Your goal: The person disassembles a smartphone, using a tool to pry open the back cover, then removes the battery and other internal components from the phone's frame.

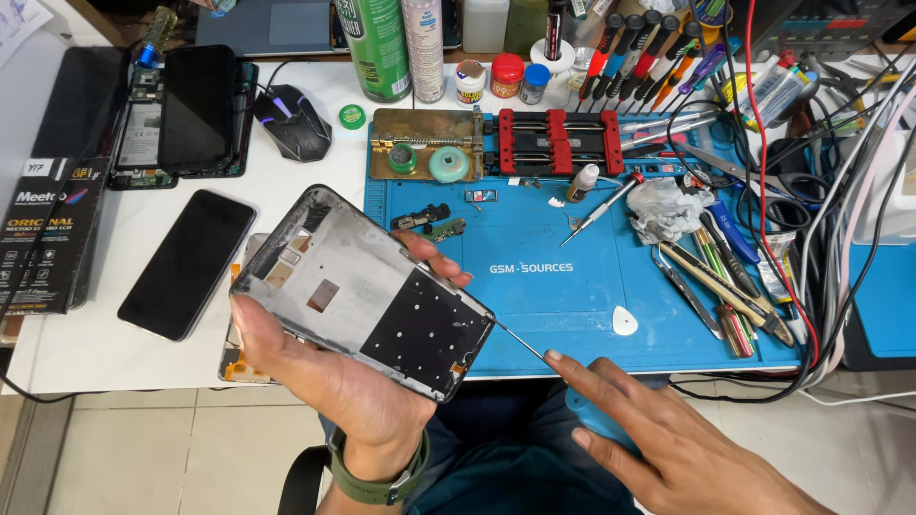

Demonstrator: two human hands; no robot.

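While I'm at the worktop point(315, 167), here's the layout:
Left hand point(334, 377): fingers wrapped round the phone frame point(363, 291), gripping it tilted above the worktop's near edge, inner side up.
Right hand point(658, 439): closed on a blue-handled screwdriver point(534, 348), its thin tip touching the frame's lower right edge.
Blue mat point(544, 296): right behind the frame.
Black phone point(187, 264): lying flat, left of the frame.

Flat black cardboard boxes with orange stripes point(52, 238) lie at the table's left edge; beside them a dark glossy phone screen point(187, 264), another dark screen point(197, 107) behind
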